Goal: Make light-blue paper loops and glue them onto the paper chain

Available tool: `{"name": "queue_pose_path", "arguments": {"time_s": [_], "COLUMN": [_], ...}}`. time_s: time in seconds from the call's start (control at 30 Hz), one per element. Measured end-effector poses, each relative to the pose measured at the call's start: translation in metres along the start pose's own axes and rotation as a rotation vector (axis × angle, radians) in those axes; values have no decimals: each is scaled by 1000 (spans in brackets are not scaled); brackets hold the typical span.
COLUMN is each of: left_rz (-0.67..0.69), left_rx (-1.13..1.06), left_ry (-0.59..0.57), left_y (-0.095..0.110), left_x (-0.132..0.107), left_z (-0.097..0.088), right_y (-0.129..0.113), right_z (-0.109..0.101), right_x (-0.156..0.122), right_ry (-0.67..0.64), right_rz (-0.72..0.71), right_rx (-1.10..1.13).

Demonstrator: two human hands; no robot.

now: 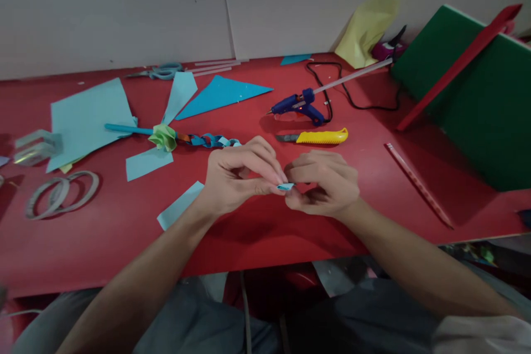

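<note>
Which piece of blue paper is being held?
The small piece pinched in the left hand, the right hand at its edge, unlike the big sheet and triangle, which lie on the table.

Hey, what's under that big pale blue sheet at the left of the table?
A bit of yellowish paper pokes out below the near edge of the sheet. Anything further underneath is covered, so I can't tell.

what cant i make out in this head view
All in the head view:
Held paper: full shape, partly covered by left grip and right grip.
Chain: whether it continues behind left grip.
Board: right side, cut off by the picture edge.
Glue gun: label, too small.
</note>
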State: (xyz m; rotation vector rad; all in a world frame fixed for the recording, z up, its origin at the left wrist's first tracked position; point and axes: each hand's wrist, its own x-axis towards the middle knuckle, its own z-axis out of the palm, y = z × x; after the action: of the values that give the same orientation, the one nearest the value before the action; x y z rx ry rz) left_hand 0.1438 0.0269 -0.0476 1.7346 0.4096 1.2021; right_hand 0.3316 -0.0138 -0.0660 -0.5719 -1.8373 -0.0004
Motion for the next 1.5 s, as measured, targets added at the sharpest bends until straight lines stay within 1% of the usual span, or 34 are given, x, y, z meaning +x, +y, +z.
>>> {"name": "queue_pose_path", "arguments": {"time_s": [0.13, 0.23, 0.3, 0.4, 0.47, 0.57, 0.67, 0.77, 0.83, 0.9, 1.07, 1.13, 1.2, 1.27, 1.3, 1.33, 1.4, 1.5], "left_rz": [-36, -57, -55, -75, -110, -163, -212, -267, -271, -231, -42, 45, 147, 256, 311, 360, 456, 547], "left_rx": [33, 35, 13, -2, 28, 81, 105, 109, 97, 84, 126, 194, 276, 341, 359, 370, 380, 386], "left_ry": [-21, -15, 27, 134, 207, 264, 259, 262, 276, 293, 248, 229, 206, 180, 169, 159, 145, 138], "left_y": [1, 1, 0, -2, -4, -7, -12, -18, -20, -19, -10, -8, -9, -11, -12, -13, -14, -15], "left_x": [-1, -3, -3, -1, 0, 1, 0, -1, -1, -1, -3, -6, -9, -11, -11, -10, -8, -4], "left_z": [-1, -1, 0, 3, 3, 3, 2, 1, 0, 1, 5, 6, 5, 4, 4, 3, 3, 3], "right_y": [0, 1, 1, 2, 2, 5, 10, 19, 25, 30, 39, 43, 48, 53, 54, 56, 57, 54], "right_z": [0, 0, 1, 2, 4, 7, 9, 8, 6, 5, 8, 8, 7, 5, 4, 3, 1, 1], "right_x": [0, -1, -2, -2, -2, -4, -6, -2, 2, 6, 0, -4, -5, -4, -2, -1, 2, 4], "right_ry": [12, 4, -7, -24, -45, -60, -63, -132, -185, -183, -107, -136, -204, -267, -277, -268, -203, -106], "right_rz": [-21, 16, 88, 233, 306, 315, 309, 344, 349, 280, -48, -124, -150, -179, -213, -255, -334, -388], "right_rx": [5, 71, 92, 54, 28, 8, 0, -3, -18, -34, -89, -148, -193, -189, -177, -165, -173, -252]}}
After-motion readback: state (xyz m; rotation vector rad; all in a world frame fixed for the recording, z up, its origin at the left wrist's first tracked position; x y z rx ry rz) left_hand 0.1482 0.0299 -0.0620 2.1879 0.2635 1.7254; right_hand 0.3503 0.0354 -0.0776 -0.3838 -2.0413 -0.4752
